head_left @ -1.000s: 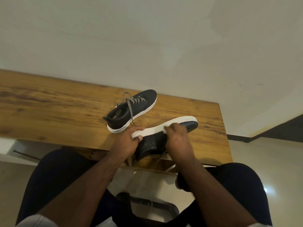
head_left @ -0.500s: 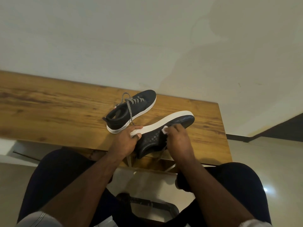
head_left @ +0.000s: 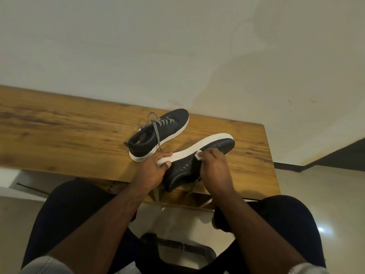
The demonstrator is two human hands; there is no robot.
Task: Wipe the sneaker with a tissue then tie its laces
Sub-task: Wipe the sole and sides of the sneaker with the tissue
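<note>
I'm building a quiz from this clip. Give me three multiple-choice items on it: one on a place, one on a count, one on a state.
1. Where does the tissue sit?
A. under the table
B. against the tilted sneaker's side
C. inside the far sneaker

2. How many sneakers show?
A. one
B. two
C. three

3. How is the far sneaker?
A. standing on its sole, laces loose
B. upside down
C. held in the air

Answers: 1 B, the right hand holds it to the dark upper; 2 B, one stands on the table, one is gripped by the left hand; 3 A, its lace ends trail loose.
</note>
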